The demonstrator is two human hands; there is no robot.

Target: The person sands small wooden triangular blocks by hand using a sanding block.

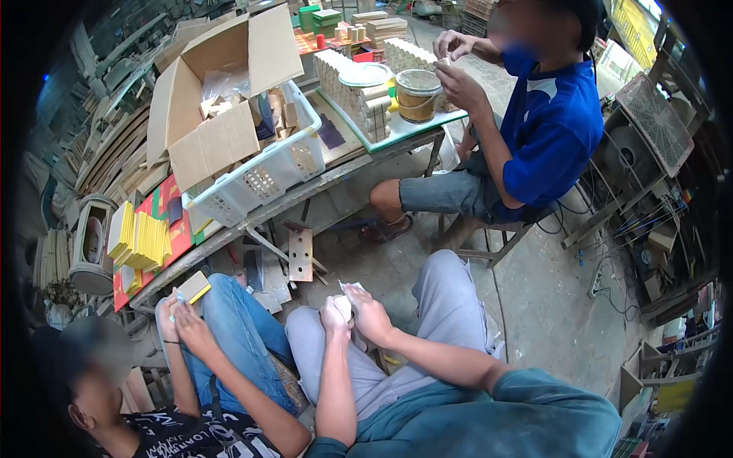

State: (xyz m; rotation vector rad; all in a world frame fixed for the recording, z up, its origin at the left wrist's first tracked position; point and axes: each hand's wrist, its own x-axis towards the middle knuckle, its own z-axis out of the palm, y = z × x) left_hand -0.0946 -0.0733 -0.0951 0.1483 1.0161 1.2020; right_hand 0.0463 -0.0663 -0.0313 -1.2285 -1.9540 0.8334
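Note:
My left hand (334, 319) is closed around a small pale wooden block (343, 307) above my lap, between my knees. Beside it, nearly touching, my right hand (372, 315) is closed on a thin whitish sheet (350, 286); one edge sticks out past the fingers. The sheet could be sandpaper, but its surface is too small to make out. My fingers and palms hide much of both things.
At left, a person's hands (183, 317) hold a yellow-edged wooden piece (194, 288). Across, a blue-shirted person (551, 137) works a small piece. The bench carries a white crate (252, 187), a cardboard box (214, 149), a bucket (418, 103) and yellow-edged boards (145, 238).

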